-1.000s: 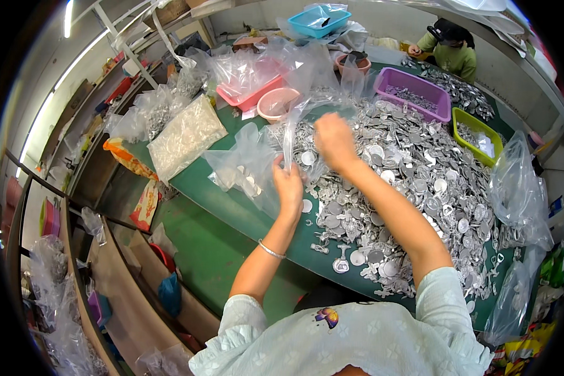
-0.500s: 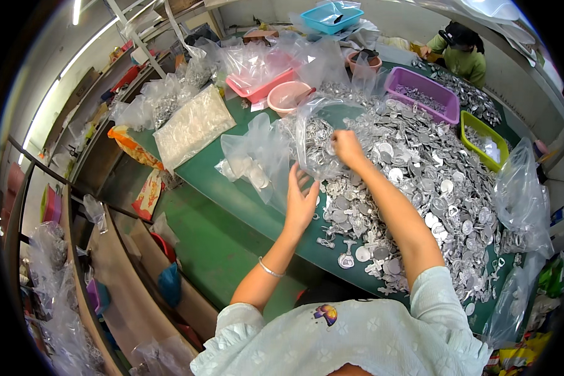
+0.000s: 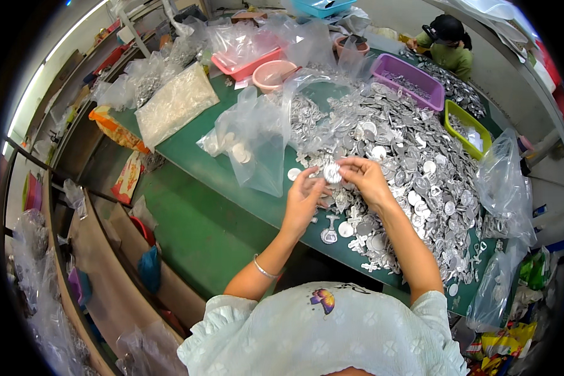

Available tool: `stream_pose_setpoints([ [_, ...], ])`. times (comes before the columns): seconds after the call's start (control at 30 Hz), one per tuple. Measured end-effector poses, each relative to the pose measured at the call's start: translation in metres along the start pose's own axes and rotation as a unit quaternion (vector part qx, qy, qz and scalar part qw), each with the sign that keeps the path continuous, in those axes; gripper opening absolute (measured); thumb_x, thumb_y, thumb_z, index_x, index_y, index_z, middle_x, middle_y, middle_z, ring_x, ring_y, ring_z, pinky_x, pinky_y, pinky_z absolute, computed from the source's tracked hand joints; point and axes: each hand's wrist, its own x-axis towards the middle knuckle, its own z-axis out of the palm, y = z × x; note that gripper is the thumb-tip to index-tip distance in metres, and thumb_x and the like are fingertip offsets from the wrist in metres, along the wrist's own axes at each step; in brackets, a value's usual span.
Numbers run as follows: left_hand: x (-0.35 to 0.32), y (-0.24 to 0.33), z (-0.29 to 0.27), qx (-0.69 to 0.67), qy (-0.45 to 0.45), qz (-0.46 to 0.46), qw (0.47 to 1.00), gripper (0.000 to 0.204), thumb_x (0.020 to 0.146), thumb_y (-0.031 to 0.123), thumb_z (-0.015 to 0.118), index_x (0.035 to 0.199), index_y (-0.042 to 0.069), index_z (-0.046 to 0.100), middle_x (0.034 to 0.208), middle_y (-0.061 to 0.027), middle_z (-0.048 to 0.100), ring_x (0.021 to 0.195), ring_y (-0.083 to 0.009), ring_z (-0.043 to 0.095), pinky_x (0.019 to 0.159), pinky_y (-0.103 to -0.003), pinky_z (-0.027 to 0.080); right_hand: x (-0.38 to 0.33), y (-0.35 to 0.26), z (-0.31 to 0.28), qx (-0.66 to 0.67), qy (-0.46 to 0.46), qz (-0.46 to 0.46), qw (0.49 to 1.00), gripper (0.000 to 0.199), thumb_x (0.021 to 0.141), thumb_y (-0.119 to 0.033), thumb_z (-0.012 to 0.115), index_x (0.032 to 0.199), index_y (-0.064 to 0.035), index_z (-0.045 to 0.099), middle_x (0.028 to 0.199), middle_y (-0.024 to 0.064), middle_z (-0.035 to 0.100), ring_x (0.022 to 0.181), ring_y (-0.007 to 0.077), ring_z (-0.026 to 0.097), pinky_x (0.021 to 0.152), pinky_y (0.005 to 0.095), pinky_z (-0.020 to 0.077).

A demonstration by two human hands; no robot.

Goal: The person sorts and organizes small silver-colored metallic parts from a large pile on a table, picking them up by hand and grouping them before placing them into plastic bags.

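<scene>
A round, silvery metal disc [image 3: 332, 173] is pinched in the fingers of my right hand [image 3: 368, 183], just above the near-left edge of a big heap of silver metal pieces [image 3: 413, 169]. Close to its left side is my left hand [image 3: 302, 199], fingers curved and apart, slightly blurred, with nothing visible in them. Another pale disc [image 3: 294, 173] lies on the green table [image 3: 200, 178] beyond the left fingers. A clear plastic bag [image 3: 263, 156] with several discs in it rests left of the hands. Behind them, a second clear bag [image 3: 304, 94] lies around small metal parts.
At the back stand a purple basin [image 3: 413, 69], a green tray [image 3: 467, 141], a pink bowl [image 3: 272, 75] and a red tray [image 3: 244, 66]. A filled bag [image 3: 177, 106] lies at the left table edge. Across the table sits a person in green [image 3: 451, 56]. Shelving [image 3: 131, 263] runs along the left.
My right hand has come back from the clear bag toward me and now has a disc in its fingers. My left hand stays near its earlier place. The view has shifted slightly.
</scene>
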Motion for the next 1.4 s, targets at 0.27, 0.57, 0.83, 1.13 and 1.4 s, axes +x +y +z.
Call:
stream_pose_setpoints([
  [0.27,0.008,0.009,-0.060,-0.144,0.223,0.040,0.963,0.018,0.090,0.014,0.050,0.099,-0.001,0.049,0.073,-0.0087,0.059,0.055,-0.0100,0.052,0.050,-0.022,0.044,-0.040,0.024,0.004,-0.175,-0.040,-0.061,0.982,0.022,0.080,-0.006,0.061,0.101,0.0008,0.060,0.084,0.0035,0.059,0.071,0.0065,0.052,0.064,0.0215,0.0436],
  [0.57,0.050,0.026,-0.111,0.025,0.355,0.051,0.933,0.054,0.086,0.006,0.051,0.133,-0.001,0.026,0.129,-0.0175,0.041,0.118,-0.0248,0.041,0.099,-0.035,0.031,-0.064,0.020,0.001,-0.350,-0.087,-0.106,0.927,0.024,0.079,-0.013,0.062,0.098,0.0016,0.058,0.090,0.0143,0.058,0.081,0.0269,0.056,0.073,0.0350,0.0448],
  [0.83,-0.009,0.006,-0.102,0.110,0.383,0.156,0.904,0.064,0.083,-0.001,0.051,0.137,-0.001,0.017,0.139,-0.0180,0.025,0.125,-0.0268,0.032,0.100,-0.036,0.029,-0.097,0.022,-0.057,-0.497,0.215,-0.215,0.813,0.017,0.071,-0.001,0.064,0.087,0.0000,0.059,0.088,0.0125,0.057,0.085,0.0311,0.050,0.079,0.0381,0.0409],
  [1.13,-0.056,-0.033,0.006,0.327,0.040,0.239,0.913,0.029,0.079,-0.009,0.050,0.105,0.000,0.057,0.109,-0.0100,0.053,0.097,-0.0176,0.052,0.076,-0.024,0.044,-0.039,0.024,-0.066,-0.622,0.104,-0.252,0.734,0.039,0.076,-0.006,0.060,0.114,-0.0104,0.053,0.120,0.0062,0.050,0.116,0.0276,0.042,0.096,0.0412,0.0305],
  [1.4,0.008,-0.051,0.063,0.527,-0.080,0.335,0.777,0.031,0.070,-0.001,0.063,0.099,0.006,0.062,0.103,-0.0098,0.055,0.101,-0.0296,0.049,0.088,-0.040,0.037,-0.041,0.020,-0.093,-0.614,0.234,-0.320,0.682,0.013,0.074,-0.002,0.059,0.086,-0.0070,0.059,0.084,0.0049,0.058,0.089,0.0223,0.053,0.086,0.0441,0.0337],
])
